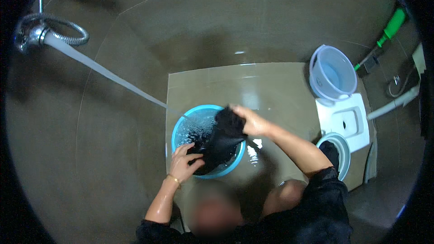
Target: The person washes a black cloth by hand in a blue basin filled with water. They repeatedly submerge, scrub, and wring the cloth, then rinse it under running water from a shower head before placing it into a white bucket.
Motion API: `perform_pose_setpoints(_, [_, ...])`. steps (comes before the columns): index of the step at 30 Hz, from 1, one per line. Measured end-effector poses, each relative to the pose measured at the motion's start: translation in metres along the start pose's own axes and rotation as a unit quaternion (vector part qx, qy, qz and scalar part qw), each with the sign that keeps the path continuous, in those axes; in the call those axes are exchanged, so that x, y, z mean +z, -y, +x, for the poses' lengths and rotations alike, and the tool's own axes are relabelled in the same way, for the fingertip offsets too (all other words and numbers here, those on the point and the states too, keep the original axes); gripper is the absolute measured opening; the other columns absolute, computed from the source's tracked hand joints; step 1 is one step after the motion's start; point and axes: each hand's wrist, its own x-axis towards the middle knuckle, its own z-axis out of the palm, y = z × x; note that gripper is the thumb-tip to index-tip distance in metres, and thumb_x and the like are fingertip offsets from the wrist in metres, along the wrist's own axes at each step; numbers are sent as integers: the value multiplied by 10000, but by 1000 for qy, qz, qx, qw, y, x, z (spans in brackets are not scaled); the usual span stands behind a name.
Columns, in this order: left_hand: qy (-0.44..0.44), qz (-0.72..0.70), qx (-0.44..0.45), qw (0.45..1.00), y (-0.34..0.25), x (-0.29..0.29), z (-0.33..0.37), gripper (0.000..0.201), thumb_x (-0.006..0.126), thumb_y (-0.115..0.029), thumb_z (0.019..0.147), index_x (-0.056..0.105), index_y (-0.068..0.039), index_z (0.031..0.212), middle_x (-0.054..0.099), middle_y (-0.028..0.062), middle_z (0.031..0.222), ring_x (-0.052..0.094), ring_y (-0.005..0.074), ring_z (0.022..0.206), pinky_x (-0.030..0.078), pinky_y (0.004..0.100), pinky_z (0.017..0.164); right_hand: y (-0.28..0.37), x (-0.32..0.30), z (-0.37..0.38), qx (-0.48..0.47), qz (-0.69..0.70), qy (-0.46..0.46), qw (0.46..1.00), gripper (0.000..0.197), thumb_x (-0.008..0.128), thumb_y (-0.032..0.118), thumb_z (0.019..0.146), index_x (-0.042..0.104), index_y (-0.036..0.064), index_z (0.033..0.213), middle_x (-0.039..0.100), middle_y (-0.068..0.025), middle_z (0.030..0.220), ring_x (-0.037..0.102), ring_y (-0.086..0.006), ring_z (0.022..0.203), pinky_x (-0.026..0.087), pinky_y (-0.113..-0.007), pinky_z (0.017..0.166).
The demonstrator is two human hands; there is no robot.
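- I see a bright blue, round plastic basin (173,138) on the glossy beige floor (208,83), holding clear, rippling water (192,124) and part of a black, soft, soaked cloth (221,142).
- That cloth lies bunched across the basin's middle and right side, its upper end raised at the rim.
- My right hand (253,124) is closed around this raised end, gripping it.
- My left hand (182,162) is open at the near-left rim, fingers loosely spread over the cloth; a thin gold-coloured bangle (173,180) circles the wrist.
- A whitish stream (108,75) runs from a shiny chrome tap (38,35), looped by a ribbed metal hose (80,39), into the basin.
- Well to the right, I see a pale lavender, round plastic bucket (319,86) containing water.
- Nearer me, a pale blue round tub (346,153) contains dark fabric (331,150).
- Between them sits a smooth white squat pan (358,126), roughly rectangular.
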Motion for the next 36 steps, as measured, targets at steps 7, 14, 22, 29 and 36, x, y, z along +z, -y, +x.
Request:
perform_pose_setpoints(7, [221, 261, -107, 934, 29, 61, 55, 1038, 648, -650, 646, 100, -283, 1447, 25, 152, 1505, -15, 396, 1370, 108, 646, 1016, -77, 75, -16, -26, -449, 286, 846, 361, 520, 138, 826, 561, 198, 1179, 324, -145, 1412, 212, -317, 1350, 193, -611, 1041])
perform_pose_setpoints(14, [321, 195, -269, 887, 65, 121, 70, 1093, 633, -695, 627, 112, -208, 1455, 27, 170, 1502, -36, 413, 1364, 57, 709, 980, -134, 120, 43, 51, -512, 287, 808, 326, 448, 135, 876, 557, 162, 1183, 435, -133, 1324, 358, -324, 1267, 226, -543, 1052])
perform_pose_setpoints(22, [233, 211, -350, 883, 116, 224, 63, 810, 592, -543, 758, 274, -193, 1416, 78, 152, 1501, 46, 395, 1369, 136, 659, 1018, -228, 174, 17, 11, -609, -19, 793, 294, 487, 179, 866, 537, 122, 1150, 543, -149, 1104, 473, -342, 1140, 464, -388, 875])
perform_pose_setpoints(29, [435, 81, -125, 888, 139, 147, 115, 493, 638, -404, 761, 590, -134, 1170, 524, 131, 1242, 484, 301, 1159, 410, 427, 946, -216, 162, 33, 319, -350, 167, 865, 683, 710, 275, 717, 423, 63, 1300, 348, -158, 1391, 302, -320, 1306, 283, -455, 1047])
perform_pose_setpoints(36, [226, 300, 95, 922, 153, 139, 124, 305, 468, -121, 839, 595, -111, 1117, 543, 132, 1218, 543, 315, 1081, 462, 407, 868, -167, 182, -8, 364, -45, -253, 895, 705, 768, 315, 683, 478, -35, 1222, 579, -193, 1142, 547, -313, 1064, 364, -387, 978])
